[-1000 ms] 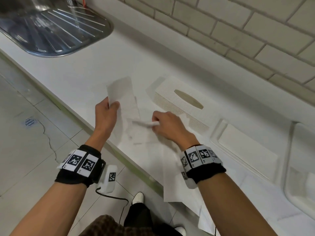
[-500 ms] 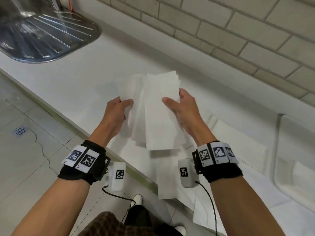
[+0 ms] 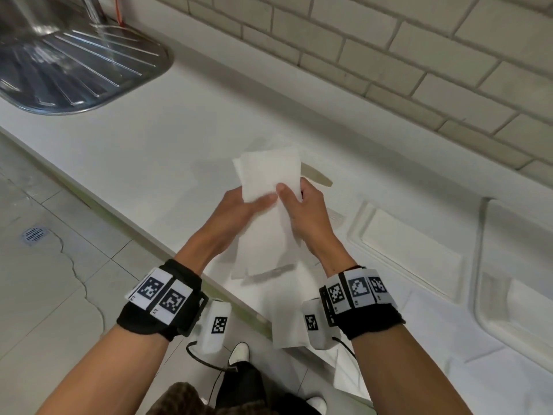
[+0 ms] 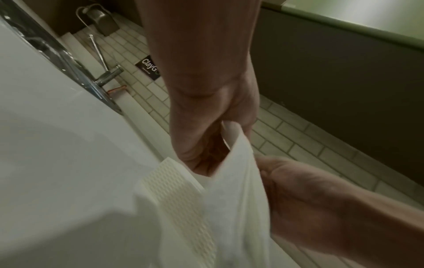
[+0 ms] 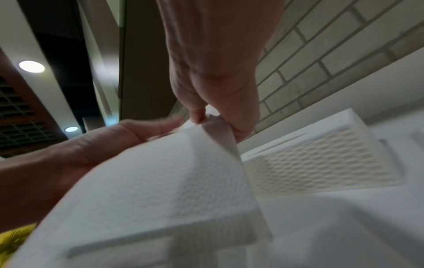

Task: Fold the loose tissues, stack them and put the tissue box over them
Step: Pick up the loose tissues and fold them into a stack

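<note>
A bundle of white tissues (image 3: 269, 172) is held upright above the white counter. My left hand (image 3: 257, 202) grips its left side, thumb across the front. My right hand (image 3: 291, 191) pinches its right edge between thumb and fingers, right beside the left thumb. In the left wrist view the tissues (image 4: 236, 181) hang from my left hand (image 4: 206, 145). In the right wrist view my right hand (image 5: 213, 121) pinches the tissues (image 5: 160, 181) at a top corner. The white textured tissue box (image 5: 321, 163) stands behind them, mostly hidden in the head view, where only its slot (image 3: 317, 176) shows. More loose tissues (image 3: 287, 319) lie below, overhanging the counter's front edge.
A steel sink drainboard (image 3: 74, 64) fills the far left of the counter. A brick wall (image 3: 389, 55) runs along the back. Moulded recesses (image 3: 413, 259) lie in the counter to the right. The counter's front edge (image 3: 119, 211) drops to a tiled floor with a drain (image 3: 35, 235).
The hands lifted tissues off the counter and held two bundles side by side. Now they have come together and hold them as one narrower stack in front of the box.
</note>
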Motion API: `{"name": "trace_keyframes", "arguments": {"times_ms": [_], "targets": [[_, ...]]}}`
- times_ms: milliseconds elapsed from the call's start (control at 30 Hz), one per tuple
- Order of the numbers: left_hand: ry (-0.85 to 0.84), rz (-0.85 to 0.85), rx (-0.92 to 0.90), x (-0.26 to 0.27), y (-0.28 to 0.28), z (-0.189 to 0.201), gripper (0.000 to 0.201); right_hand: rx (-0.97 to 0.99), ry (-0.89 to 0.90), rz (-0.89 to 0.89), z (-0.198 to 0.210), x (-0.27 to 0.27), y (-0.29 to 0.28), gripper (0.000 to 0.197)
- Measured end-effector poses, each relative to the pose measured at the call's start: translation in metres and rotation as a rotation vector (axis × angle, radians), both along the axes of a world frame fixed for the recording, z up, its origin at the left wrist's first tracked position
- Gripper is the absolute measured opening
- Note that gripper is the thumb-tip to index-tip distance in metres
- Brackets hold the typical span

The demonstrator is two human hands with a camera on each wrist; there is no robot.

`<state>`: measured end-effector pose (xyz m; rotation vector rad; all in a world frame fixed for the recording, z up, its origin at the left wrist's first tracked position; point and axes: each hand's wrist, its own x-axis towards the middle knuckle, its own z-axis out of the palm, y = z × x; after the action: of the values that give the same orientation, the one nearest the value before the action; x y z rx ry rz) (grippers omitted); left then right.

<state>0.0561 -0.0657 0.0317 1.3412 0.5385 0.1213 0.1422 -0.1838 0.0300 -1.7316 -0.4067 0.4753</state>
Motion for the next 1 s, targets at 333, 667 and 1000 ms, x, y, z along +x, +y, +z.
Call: {"name": "trace_keyframes", "arguments": {"times_ms": [333,667,1000], "targets": [[0.028,0.282,0.274,-0.007,0.018,-0.01,0.016,-0.988,-0.336,0.388,-0.067,0.011,-0.047,0.071],[0.028,0.301,0.29,-0.015,0.018,-0.021,0.022,-0.895,-0.238,0.298,-0.083,0.015,-0.048,0.047],[-0.037,0.338,0.268,-0.009,0.01,-0.017,0.016,-0.394,-0.188,0.39,0.029,0.035,-0.044,0.02]]}}
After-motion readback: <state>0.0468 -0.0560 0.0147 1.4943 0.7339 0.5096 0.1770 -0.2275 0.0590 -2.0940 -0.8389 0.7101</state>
